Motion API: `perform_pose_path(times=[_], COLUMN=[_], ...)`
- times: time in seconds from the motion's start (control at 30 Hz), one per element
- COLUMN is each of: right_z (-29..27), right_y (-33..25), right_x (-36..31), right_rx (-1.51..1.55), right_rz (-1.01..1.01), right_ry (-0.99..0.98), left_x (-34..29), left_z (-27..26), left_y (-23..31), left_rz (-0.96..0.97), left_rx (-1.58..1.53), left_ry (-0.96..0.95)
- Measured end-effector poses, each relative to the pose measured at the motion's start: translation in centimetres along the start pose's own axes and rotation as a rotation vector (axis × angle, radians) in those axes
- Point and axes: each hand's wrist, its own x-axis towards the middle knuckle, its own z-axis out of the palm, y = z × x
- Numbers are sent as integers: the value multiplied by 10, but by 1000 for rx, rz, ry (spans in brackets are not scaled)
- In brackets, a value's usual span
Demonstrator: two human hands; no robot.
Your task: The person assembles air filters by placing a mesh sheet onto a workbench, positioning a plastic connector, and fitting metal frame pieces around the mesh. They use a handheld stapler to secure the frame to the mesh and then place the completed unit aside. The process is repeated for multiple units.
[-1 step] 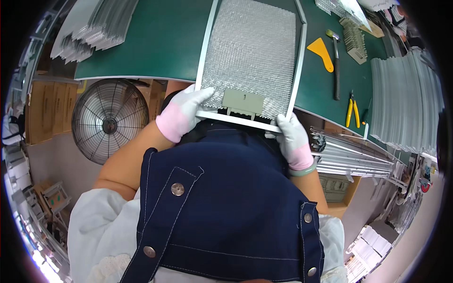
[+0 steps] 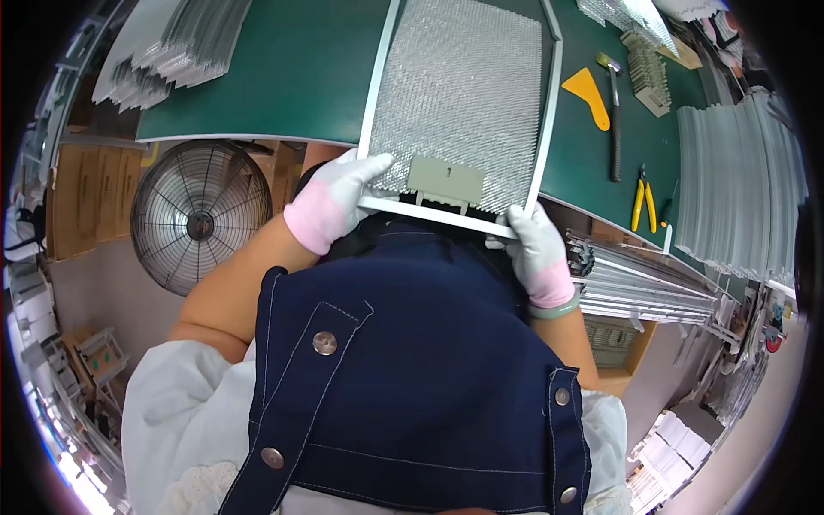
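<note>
- One frame [image 2: 438,219] overhangs the worktop's [image 2: 283,77] near edge, between both hands' fingers; one mesh [image 2: 463,94] inside, one plate [image 2: 446,179] at the mesh's near end.
- Left hand [image 2: 336,194]: fingers clamped on frame's near left corner.
- Right hand [image 2: 536,245]: clamped, near right corner.
- Worktop's right part: one scraper [image 2: 589,96], one hammer [image 2: 614,120]; one pliers [image 2: 639,206] by near edge.

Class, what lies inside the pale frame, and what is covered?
Inside the frame: a silvery mesh sheet, its near edge partly overlapped by a greenish piece. What lies under that piece is hidden; the left hand partly covers the near left corner.
</note>
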Motion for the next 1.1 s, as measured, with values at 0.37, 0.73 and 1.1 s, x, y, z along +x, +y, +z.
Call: perform_pose_path(times=[0.37,0.73,1.1], right_z=[6,-1,-7], right_y=[12,11,11], right_x=[9,7,0], right_rx=[252,203,-163], right_rz=[-54,-11,-49], right_ry=[128,13,101], left_x=[7,15,9], left_z=[4,-14,2], left_y=[-9,-18,-11], left_rz=[-69,8,-47], left_rx=[-43,8,-47], left_ry=[0,-52,33])
